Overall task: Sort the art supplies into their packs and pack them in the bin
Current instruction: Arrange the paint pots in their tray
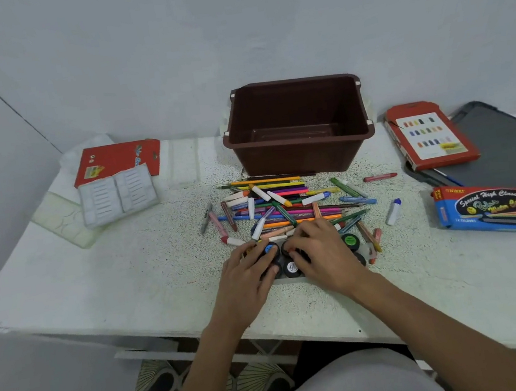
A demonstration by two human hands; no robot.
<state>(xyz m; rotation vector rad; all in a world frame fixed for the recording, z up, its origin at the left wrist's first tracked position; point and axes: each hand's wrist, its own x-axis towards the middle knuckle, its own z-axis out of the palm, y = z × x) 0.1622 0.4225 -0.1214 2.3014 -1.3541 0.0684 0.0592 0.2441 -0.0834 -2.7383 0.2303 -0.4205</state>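
Head view: left hand [247, 269] grips a blue-lidded paint pot [269, 248]; right hand [322, 252] pinches a red-lidded pot [288, 250], both near the table [129, 279] front edge. Crayon and pencil pile [284, 201] just behind; brown bin [301, 156] beyond, blue pencil box [497, 211] off right.

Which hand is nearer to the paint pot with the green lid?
Right. The right hand lies just beside the green-lidded pot; the left hand is farther off, past the right hand.
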